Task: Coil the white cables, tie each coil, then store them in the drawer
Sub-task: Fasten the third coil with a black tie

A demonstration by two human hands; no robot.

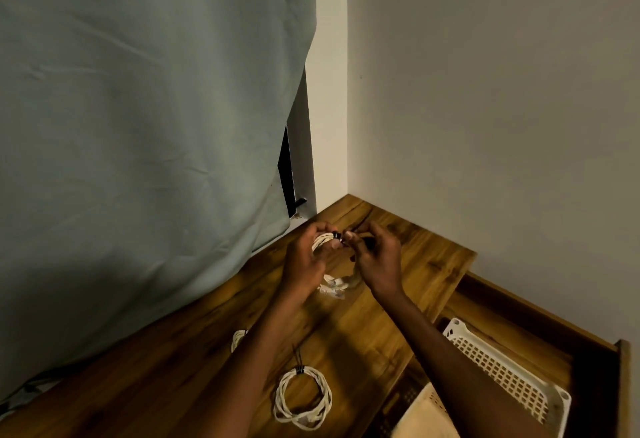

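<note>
My left hand [304,261] grips a white cable coil [323,240] held up above the wooden table [433,264]; the coil's plug ends [334,290] hang below my hands. My right hand [377,257] pinches a black tie [337,236] at the top of that coil. A second white coil [303,397], bound with a black tie, lies on the table near me. A third white coil [238,337] shows partly behind my left forearm. An open wooden drawer [519,319] sits at the lower right.
A white perforated plastic basket [505,371] lies inside the drawer. A grey-green curtain [138,125] hangs at the left down to the table. A white wall [485,91] stands behind the table's corner.
</note>
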